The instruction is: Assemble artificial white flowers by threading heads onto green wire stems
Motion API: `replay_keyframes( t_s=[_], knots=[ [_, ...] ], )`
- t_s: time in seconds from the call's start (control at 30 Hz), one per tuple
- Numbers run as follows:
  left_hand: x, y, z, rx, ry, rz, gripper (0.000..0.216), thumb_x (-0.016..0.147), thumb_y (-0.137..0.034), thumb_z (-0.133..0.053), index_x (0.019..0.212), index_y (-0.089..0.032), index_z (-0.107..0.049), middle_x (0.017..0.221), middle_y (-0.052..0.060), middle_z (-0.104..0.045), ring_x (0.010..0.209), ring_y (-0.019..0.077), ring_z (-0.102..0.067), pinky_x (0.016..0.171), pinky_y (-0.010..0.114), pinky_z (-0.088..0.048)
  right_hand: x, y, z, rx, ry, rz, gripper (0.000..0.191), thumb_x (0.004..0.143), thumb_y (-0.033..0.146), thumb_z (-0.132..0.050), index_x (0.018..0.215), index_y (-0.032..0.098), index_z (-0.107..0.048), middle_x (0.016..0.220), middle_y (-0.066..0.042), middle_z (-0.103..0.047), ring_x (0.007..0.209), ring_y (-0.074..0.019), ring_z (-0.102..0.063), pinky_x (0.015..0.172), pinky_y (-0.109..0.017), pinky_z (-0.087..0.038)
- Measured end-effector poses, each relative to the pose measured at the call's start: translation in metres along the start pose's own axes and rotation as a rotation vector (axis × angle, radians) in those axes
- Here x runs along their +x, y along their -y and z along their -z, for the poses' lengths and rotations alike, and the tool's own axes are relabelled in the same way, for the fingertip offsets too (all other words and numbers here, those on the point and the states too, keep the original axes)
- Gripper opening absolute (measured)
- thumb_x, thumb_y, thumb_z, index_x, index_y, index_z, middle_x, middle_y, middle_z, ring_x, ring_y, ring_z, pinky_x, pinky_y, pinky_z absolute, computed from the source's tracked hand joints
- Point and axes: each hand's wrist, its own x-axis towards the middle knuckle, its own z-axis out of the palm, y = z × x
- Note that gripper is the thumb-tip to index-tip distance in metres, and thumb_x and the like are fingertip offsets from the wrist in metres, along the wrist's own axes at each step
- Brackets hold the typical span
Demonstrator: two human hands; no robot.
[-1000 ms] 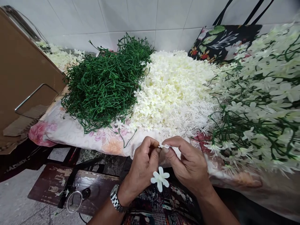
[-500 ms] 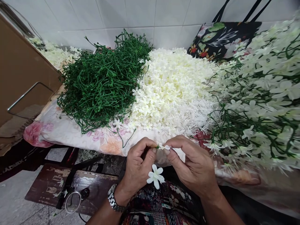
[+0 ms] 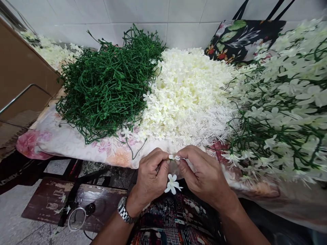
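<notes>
While my hands meet just above my lap, the left hand point(image 3: 150, 177) and right hand point(image 3: 204, 177) both pinch one small blossom point(image 3: 174, 157) between thumb and forefinger. Each grip is closed on it from its own side. A second blossom point(image 3: 172, 183) hangs just below, beside my left fingers; what carries it is hidden in the palm. Wristwatch point(image 3: 124, 211) on the left wrist, patterned fabric point(image 3: 176, 221) over my knees.

Handling, as judged: the blossom looks near weightless, its petals thin, soft and easily creased. Hold goes at the firm centre, fingertips only, light pressure.

Beyond the hands, the bench edge is draped in a flowered cloth point(image 3: 76, 143). On it, left to right:
- a tangled heap of green stems point(image 3: 107, 85)
- a mound of loose cream blossoms point(image 3: 189, 85), with thin white spiky pieces point(image 3: 214, 126) at its near side
- finished sprays point(image 3: 281, 112), stems and blossoms together

Far left is a brown carton point(image 3: 20, 75). At the back, a dark floral bag point(image 3: 245, 41) stands against the tiled wall point(image 3: 153, 13).
</notes>
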Motion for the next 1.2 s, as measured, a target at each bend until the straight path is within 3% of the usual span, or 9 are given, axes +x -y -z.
replay_keyframes(
  t_s=[0.77, 0.93, 1.03, 1.2],
  knots=[
    [0.002, 0.005, -0.005, 0.037, 0.007, 0.073, 0.019, 0.077, -0.006, -0.042, 0.062, -0.019, -0.045, 0.056, -0.004, -0.044, 0.051, 0.0096, -0.041, 0.049, 0.021, -0.033, -0.003, -0.007, -0.020, 0.079, -0.025, -0.027, 0.011, 0.086, 0.010, -0.047, 0.079, 0.017, -0.052, 0.064, 0.000, -0.053, 0.057, -0.0102, -0.050, 0.053, -0.022, -0.041],
    [0.001, 0.004, 0.001, -0.081, 0.040, 0.157, 0.016, 0.077, -0.009, -0.045, 0.065, -0.018, -0.048, 0.057, -0.004, -0.045, 0.052, 0.0091, -0.042, 0.049, 0.020, -0.034, -0.003, -0.008, -0.008, 0.120, 0.028, -0.061, 0.006, 0.086, 0.018, -0.051, 0.091, 0.018, -0.054, 0.077, -0.003, -0.060, 0.069, -0.0127, -0.057, 0.061, -0.025, -0.048],
    [0.001, 0.003, 0.002, -0.102, 0.035, 0.134, 0.016, 0.076, -0.008, -0.045, 0.064, -0.018, -0.049, 0.057, -0.004, -0.046, 0.051, 0.0090, -0.042, 0.049, 0.020, -0.034, -0.006, -0.008, 0.004, 0.114, 0.051, -0.060, 0.023, 0.083, 0.026, -0.058, 0.103, 0.019, -0.054, 0.095, -0.007, -0.062, 0.085, -0.0170, -0.059, 0.071, -0.029, -0.051],
    [0.000, 0.003, 0.001, -0.090, 0.012, 0.048, 0.017, 0.075, -0.005, -0.046, 0.064, -0.017, -0.052, 0.056, -0.004, -0.046, 0.050, 0.0085, -0.043, 0.047, 0.019, -0.033, -0.010, -0.006, 0.011, 0.055, -0.053, 0.012, 0.016, 0.081, 0.010, -0.055, 0.095, 0.018, -0.057, 0.084, -0.004, -0.058, 0.078, -0.0141, -0.057, 0.068, -0.027, -0.049]
  ],
)
